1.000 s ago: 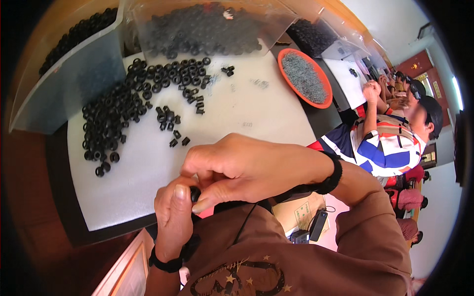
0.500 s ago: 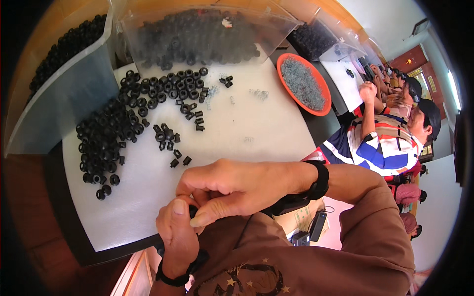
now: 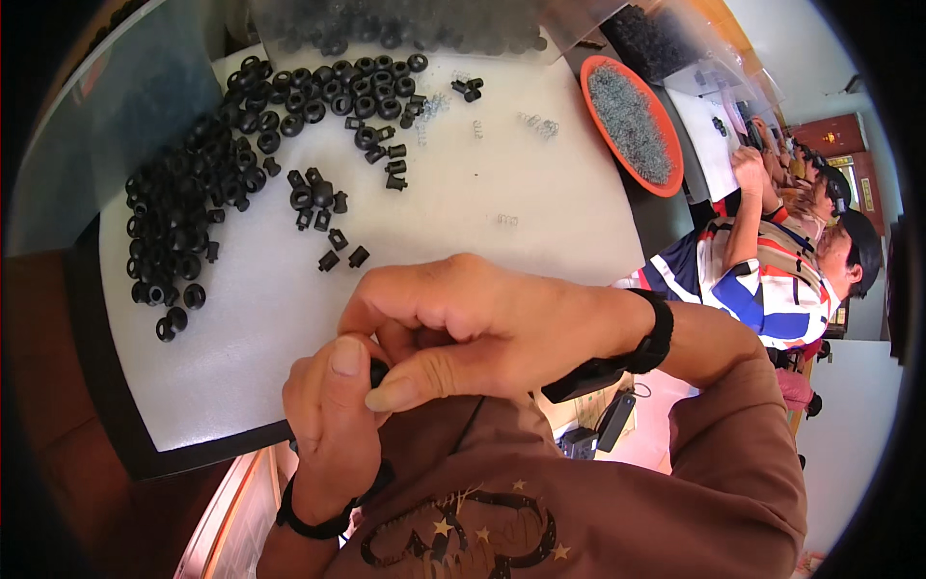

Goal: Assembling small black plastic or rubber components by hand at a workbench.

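The left hand's thumb and curled fingers are clamping on a small black part, and the right hand's thumb and bent fingers are closing on it from the other side. The part is sitting between the two thumb tips, above the near edge of the table. It is showing only as a dark, rounded sliver; the fingers are covering the rest, so which way it is pointing and how its long axis is running cannot be told.

Just beyond the knuckles, three loose plugs, short and black, are lying on the white sheet; the rightmost is slanting from lower left to upper right. Farther out, more plugs are clustering with a few round caps, and a heap of black caps, many showing round openings, is spreading across the sheet's left side. Thin springs are lying to the right of these.

Beyond the sheet's right edge, an orange bowl is holding a mass of grey springs. A clear bin is standing at the left, and another bin with black pieces is standing at the far edge. At the right, a co-worker in a patterned shirt is sitting near another white sheet.
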`<act>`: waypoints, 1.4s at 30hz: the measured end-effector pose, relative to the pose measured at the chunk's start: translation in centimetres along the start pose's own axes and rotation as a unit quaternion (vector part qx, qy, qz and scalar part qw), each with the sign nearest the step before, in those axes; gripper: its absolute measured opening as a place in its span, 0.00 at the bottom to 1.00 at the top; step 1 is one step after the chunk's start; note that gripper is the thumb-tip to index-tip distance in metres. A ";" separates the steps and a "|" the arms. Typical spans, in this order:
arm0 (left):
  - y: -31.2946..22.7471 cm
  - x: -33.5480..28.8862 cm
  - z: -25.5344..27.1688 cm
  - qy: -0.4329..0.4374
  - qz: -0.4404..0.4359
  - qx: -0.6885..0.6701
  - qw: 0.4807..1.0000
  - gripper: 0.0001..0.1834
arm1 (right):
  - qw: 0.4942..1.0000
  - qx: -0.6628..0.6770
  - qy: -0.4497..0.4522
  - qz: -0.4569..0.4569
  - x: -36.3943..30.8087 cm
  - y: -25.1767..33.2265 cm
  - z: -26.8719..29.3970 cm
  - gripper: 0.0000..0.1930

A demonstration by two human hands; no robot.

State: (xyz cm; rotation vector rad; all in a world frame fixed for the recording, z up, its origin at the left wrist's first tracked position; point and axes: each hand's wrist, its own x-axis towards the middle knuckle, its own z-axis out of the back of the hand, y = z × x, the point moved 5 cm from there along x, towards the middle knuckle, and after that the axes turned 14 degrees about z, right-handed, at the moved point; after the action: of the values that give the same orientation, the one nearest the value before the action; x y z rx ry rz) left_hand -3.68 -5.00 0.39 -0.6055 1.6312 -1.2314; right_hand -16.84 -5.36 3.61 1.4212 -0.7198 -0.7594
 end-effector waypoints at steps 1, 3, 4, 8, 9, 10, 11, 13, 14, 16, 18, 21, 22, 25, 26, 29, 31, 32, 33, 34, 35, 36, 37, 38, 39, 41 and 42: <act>0.0 0.0 -0.1 0.000 0.002 0.001 1.000 0.26 | 1.000 0.013 -0.007 0.004 -0.1 -0.2 0.0 0.18; -0.1 -0.2 -0.4 0.005 -0.001 -0.024 1.000 0.25 | 0.999 0.028 -0.015 0.008 -0.4 -0.5 -0.1 0.18; 0.0 -0.3 -0.5 0.006 0.000 -0.022 1.000 0.25 | 0.999 0.047 -0.023 0.015 -0.5 -0.7 -0.2 0.17; 1.2 -0.2 -0.3 -0.014 0.032 -0.068 0.997 0.25 | 0.997 0.065 -0.039 0.020 -0.5 -0.9 -0.5 0.15; 1.1 -0.3 -0.5 -0.010 0.031 -0.074 0.997 0.25 | 0.997 0.064 -0.037 0.023 -0.6 -0.9 -0.7 0.15; 1.0 -0.4 -0.5 -0.012 0.029 -0.073 0.997 0.25 | 0.996 0.061 -0.043 0.038 -0.6 -0.7 -0.8 0.15; 0.8 -0.5 -0.4 -0.036 0.021 -0.052 0.998 0.24 | 0.996 0.058 -0.048 0.054 -0.6 -0.5 -0.9 0.14; 0.8 -0.2 -0.1 -0.063 0.007 -0.031 0.998 0.25 | 0.997 -0.014 -0.038 0.065 -0.3 0.4 -0.5 0.14; 1.2 0.1 0.0 -0.021 0.014 -0.090 0.996 0.25 | 0.993 -0.085 -0.031 0.072 -0.2 0.9 -0.3 0.14; 1.4 0.3 0.0 0.021 0.013 -0.148 0.989 0.26 | 0.991 -0.103 -0.049 0.075 -0.4 1.2 -0.4 0.13; 1.1 0.3 -0.1 0.054 -0.045 -0.180 0.981 0.25 | 0.987 -0.125 -0.069 0.076 -0.4 1.0 -0.4 0.12; 1.3 0.2 -0.1 0.032 -0.076 -0.211 0.974 0.24 | 0.882 -0.358 -0.065 0.298 -0.8 2.8 -1.4 0.18; 1.1 0.0 0.0 0.039 -0.086 -0.212 0.973 0.24 | 0.877 -0.369 -0.066 0.300 -1.0 3.1 -1.7 0.18; 1.6 -0.1 0.5 0.071 -0.049 -0.229 0.970 0.25 | 0.883 -0.374 -0.045 0.279 -0.8 3.8 -2.2 0.15; 1.7 0.0 0.6 0.078 -0.061 -0.229 0.968 0.25 | 0.877 -0.386 -0.046 0.282 -0.8 3.9 -2.4 0.15; 2.7 0.2 1.0 0.110 -0.083 -0.209 0.968 0.27 | 0.879 -0.387 -0.070 0.271 -1.0 4.4 -3.0 0.12; 2.8 0.2 0.9 0.110 -0.101 -0.202 0.968 0.27 | 0.887 -0.396 -0.052 0.230 -1.3 4.6 -3.1 0.13; 2.7 0.3 0.8 0.106 -0.110 -0.194 0.969 0.27 | 0.899 -0.395 -0.035 0.187 -1.4 4.4 -3.1 0.14; 2.6 0.2 0.6 0.109 -0.116 -0.209 0.965 0.26 | 0.896 -0.397 -0.042 0.197 -1.4 4.7 -3.1 0.14; 2.5 0.1 0.4 0.115 -0.121 -0.210 0.964 0.26 | 0.893 -0.403 -0.044 0.197 -1.5 5.0 -3.2 0.14; 2.7 0.2 0.3 0.092 -0.113 -0.229 0.963 0.24 | 0.886 -0.407 -0.059 0.213 -1.7 5.4 -3.2 0.13; 2.8 0.2 0.4 0.065 -0.104 -0.248 0.961 0.23 | 0.880 -0.409 -0.072 0.230 -1.7 5.8 -3.2 0.12; 2.5 0.1 0.3 0.067 -0.108 -0.250 0.960 0.23 | 0.878 -0.413 -0.071 0.230 -1.8 6.2 -3.1 0.12; 2.3 0.0 0.2 0.072 -0.084 -0.251 0.962 0.22 | 0.867 -0.435 -0.075 0.233 -2.2 7.0 -3.1 0.12; 2.3 -0.1 0.4 0.071 -0.060 -0.254 0.963 0.21 | 0.856 -0.453 -0.073 0.238 -2.3 7.8 -3.0 0.13; 1.8 -0.1 0.2 0.108 -0.068 -0.232 0.964 0.20 | 0.832 -0.487 -0.082 0.252 -3.2 10.1 -2.4 0.13; 1.6 0.0 -0.1 0.144 -0.069 -0.203 0.966 0.20 | 0.809 -0.515 -0.096 0.266 -3.8 11.3 -1.9 0.12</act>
State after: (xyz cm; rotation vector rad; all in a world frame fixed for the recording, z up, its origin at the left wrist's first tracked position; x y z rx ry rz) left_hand -3.53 -4.35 -1.08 -0.8340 2.1455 -1.1281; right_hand -17.12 -1.11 14.95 0.1258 -0.6438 -0.6685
